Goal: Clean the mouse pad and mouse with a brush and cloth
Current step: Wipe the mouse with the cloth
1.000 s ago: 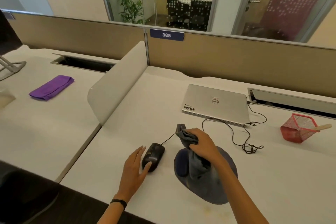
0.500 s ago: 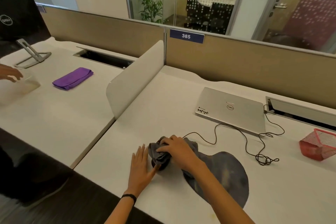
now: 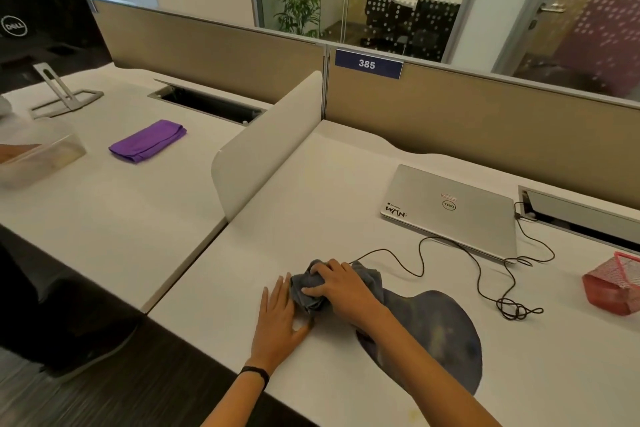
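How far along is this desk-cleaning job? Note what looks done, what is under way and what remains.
Done: nothing shows as finished. Under way: the right hand grips the grey cloth bunched over the mouse, which is hidden; the left hand rests flat on the desk beside it. Left, probably: wiping the mouse pad; no brush is in view.

Two white desks: near desk (image 3: 346, 184), left desk (image 3: 121, 211). Two hands over the near desk: left hand (image 3: 280, 319), right hand (image 3: 341, 289). Two cloths: grey cloth (image 3: 306, 293), purple cloth (image 3: 147, 141). Two desk hatches: left hatch (image 3: 207, 104), right hatch (image 3: 581, 215). One each of mouse pad (image 3: 440, 333), laptop (image 3: 450, 211), black cable (image 3: 479, 274), red mesh basket (image 3: 614, 288), monitor (image 3: 41, 21), metal stand (image 3: 65, 97), clear container (image 3: 41, 156), white divider (image 3: 266, 139), number plate (image 3: 367, 64), wristband (image 3: 256, 374), potted plant (image 3: 294, 3)
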